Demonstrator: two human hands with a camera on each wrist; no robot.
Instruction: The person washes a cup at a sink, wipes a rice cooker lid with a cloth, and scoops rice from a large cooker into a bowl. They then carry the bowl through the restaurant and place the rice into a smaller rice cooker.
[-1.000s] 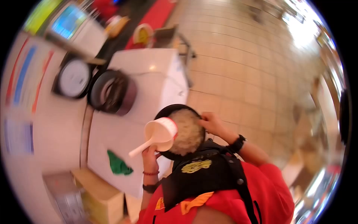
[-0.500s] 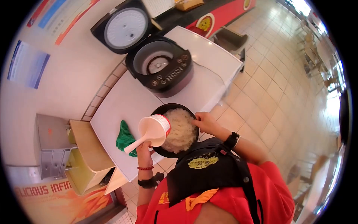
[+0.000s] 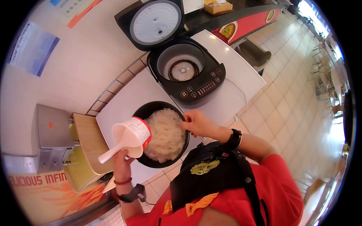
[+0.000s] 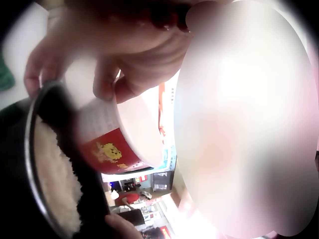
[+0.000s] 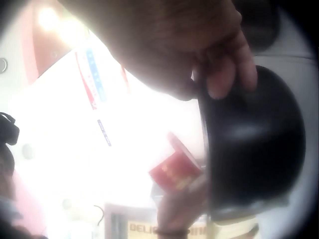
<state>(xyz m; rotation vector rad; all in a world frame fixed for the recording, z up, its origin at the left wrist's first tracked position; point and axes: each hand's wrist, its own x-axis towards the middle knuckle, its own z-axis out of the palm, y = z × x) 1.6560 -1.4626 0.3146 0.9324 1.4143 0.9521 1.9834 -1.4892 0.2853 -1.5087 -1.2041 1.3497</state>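
Observation:
A black rice cooker inner pot (image 3: 185, 145) holds cooked white rice (image 3: 166, 132). My right hand (image 3: 198, 122) pinches its rim on the right, thumb and fingers either side of the wall; the right wrist view shows the fingers against the dark outer side (image 5: 254, 144). At the left rim, my left hand (image 3: 121, 165) grips a red and white paper cup (image 3: 136, 128) together with the pot's edge. The cup tilts, its mouth facing left, and a white rice paddle (image 3: 109, 152) lies in it, handle sticking out. Left-hand fingers hook the pot rim (image 4: 29, 144) in the left wrist view.
Beyond the pot, a black rice cooker (image 3: 201, 84) stands on the white table (image 3: 130, 94), its lid (image 3: 156, 22) raised and its well bare. A cord runs off its right side. Wooden shelving with a metal dispenser (image 3: 56, 133) is at left; a grey chair (image 3: 252, 54) stands beyond the table.
The head view has swung and come closer to the cooker. Both hands have carried the pot, with cup and paddle, over the white table; the green cloth has dropped out of the head view.

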